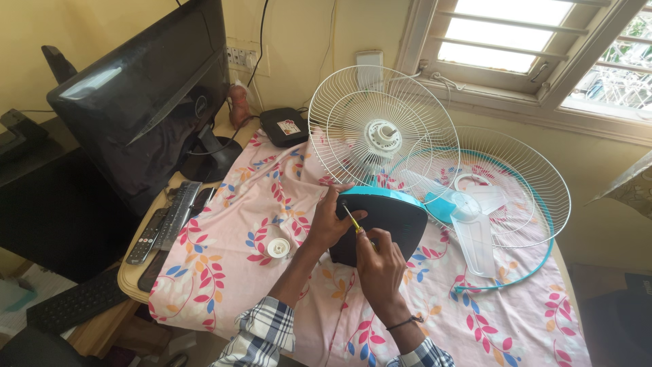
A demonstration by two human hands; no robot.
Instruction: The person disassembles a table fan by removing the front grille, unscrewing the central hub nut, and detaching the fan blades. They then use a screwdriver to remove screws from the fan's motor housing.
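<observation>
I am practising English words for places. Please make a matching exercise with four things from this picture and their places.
Things:
1. screwdriver
2. round white cap
3. remote control
4. clear fan blade

Places:
A. at the table's left edge, beside the keyboard
B. between both hands, against the fan's dark base
C. alone on the floral cloth, left of the left hand
D. on the grille with the teal rim

Pairs: 1-B, 2-C, 3-A, 4-D
</observation>
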